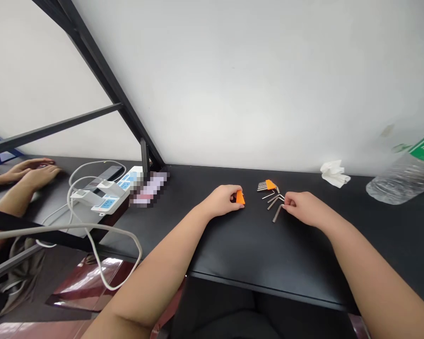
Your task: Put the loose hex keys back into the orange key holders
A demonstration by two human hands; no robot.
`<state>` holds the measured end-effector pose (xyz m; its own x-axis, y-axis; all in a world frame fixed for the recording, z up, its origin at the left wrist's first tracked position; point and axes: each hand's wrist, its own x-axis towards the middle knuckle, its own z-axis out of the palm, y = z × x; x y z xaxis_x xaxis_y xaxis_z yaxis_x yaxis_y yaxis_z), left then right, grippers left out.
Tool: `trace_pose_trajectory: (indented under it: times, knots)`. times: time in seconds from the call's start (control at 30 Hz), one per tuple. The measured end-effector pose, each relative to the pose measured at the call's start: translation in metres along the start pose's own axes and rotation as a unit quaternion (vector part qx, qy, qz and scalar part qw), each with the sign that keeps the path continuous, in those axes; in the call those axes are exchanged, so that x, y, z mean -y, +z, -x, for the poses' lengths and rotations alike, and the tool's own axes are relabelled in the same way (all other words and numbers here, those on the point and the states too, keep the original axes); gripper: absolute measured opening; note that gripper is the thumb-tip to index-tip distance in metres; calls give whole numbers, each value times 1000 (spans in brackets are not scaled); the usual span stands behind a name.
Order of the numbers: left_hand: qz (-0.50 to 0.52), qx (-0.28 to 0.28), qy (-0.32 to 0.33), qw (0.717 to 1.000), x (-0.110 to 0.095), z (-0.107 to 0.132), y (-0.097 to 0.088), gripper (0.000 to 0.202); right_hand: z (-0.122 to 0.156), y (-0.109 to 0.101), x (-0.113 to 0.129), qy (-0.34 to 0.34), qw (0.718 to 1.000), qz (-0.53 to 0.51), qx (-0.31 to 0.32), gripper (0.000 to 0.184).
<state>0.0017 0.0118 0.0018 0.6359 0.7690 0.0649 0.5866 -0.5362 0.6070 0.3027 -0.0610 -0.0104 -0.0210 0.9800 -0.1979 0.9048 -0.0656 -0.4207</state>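
My left hand (pixel 222 201) is closed around an orange hex key holder (pixel 240 197), gripping it between thumb and fingers just above the black table. The fingertips of my right hand (pixel 305 207) pinch the short bent end of a grey hex key (pixel 277 213). Beside it, several loose L-shaped hex keys (pixel 273 203) lie fanned out on the tabletop. Just behind them rests a second orange holder (pixel 270 184), with a row of hex keys in it pointing left.
A crumpled white tissue (pixel 334 173) and a clear plastic bottle (pixel 399 176) lie to the right. At left are a white power strip (pixel 127 181) with cables and a black metal frame (pixel 102 75). Beyond that frame, another person's hands (pixel 38 174) rest on the neighbouring table.
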Motion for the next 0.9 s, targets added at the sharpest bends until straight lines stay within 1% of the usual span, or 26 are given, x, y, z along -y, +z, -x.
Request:
trace_pose_trajectory:
  times: [0.07, 0.17, 0.2, 0.23, 0.33, 0.4, 0.47, 0.57, 0.73, 0.8, 0.9]
  knots:
    - [-4, 0, -2, 1000, 0, 0, 0, 29, -1, 4, 8, 10, 999, 41, -23, 18]
    - [0, 4, -12, 1000, -1, 0, -1, 31, -2, 10, 15, 17, 995, 70, -67, 11]
    - [0, 5, -14, 1000, -2, 0, -1, 31, -2, 11, 16, 6, 994, 70, -83, 15]
    - [-1, 5, -13, 1000, -2, 0, -1, 31, -3, 13, 15, -10, 993, 67, -94, 23]
    - [-1, 6, -10, 1000, -3, 0, -2, 31, -7, 18, 14, -60, 992, 53, -97, 46]
    - [-1, 8, -10, 1000, -3, 0, -1, 32, -10, 21, 14, -72, 992, 54, -88, 50]
    - [-1, 6, -12, 1000, -3, -1, -1, 33, -13, 23, 16, -78, 992, 62, -83, 45]
    - [1, 1, -15, 1000, -3, -1, 0, 34, -11, 23, 24, -81, 991, 72, -75, 31]
    - [1, -2, -9, 1000, -2, -1, 0, 34, 9, 24, 44, -61, 995, 66, -29, 11]
    - [1, 0, -11, 1000, -1, -1, 1, 35, 16, 24, 48, -71, 995, 64, -17, 10]
    - [1, 0, -14, 1000, 0, -1, 1, 36, 19, 21, 45, -90, 993, 74, -33, 13]
